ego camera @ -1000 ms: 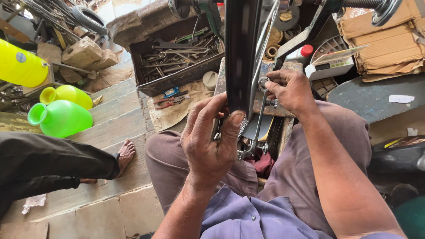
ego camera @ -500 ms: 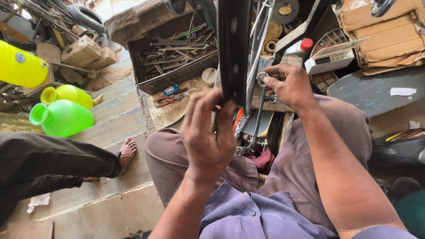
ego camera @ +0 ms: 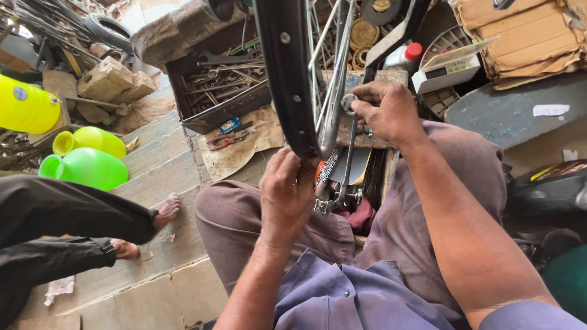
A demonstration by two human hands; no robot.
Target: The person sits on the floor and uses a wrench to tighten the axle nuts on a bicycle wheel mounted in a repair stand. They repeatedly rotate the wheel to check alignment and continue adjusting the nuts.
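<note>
At the far left lie a yellow plastic drum (ego camera: 24, 107) and two bright green plastic jugs (ego camera: 85, 160), and another person's dark-trousered legs and bare feet (ego camera: 160, 211) stretch across the concrete floor. Further right, an open metal tray of loose spanners and tools (ego camera: 223, 91) sits behind a black bicycle wheel rim with silver spokes (ego camera: 287, 79), which stands upright between the seated person's knees. The left hand (ego camera: 286, 195) cups the rim's lower edge, fingers curled against it and thumb pressed alongside. The right hand (ego camera: 388, 110) is closed in a pinch on a small round silver nut (ego camera: 349, 102) at the wheel's hub axle, just beside the spokes. A risk, as I judge it: the rim rests only on the lap and one hand, so a hard twist at the nut could tip the wheel sideways, catch fingers among the spokes, or drop the nut into the clutter below.
</note>
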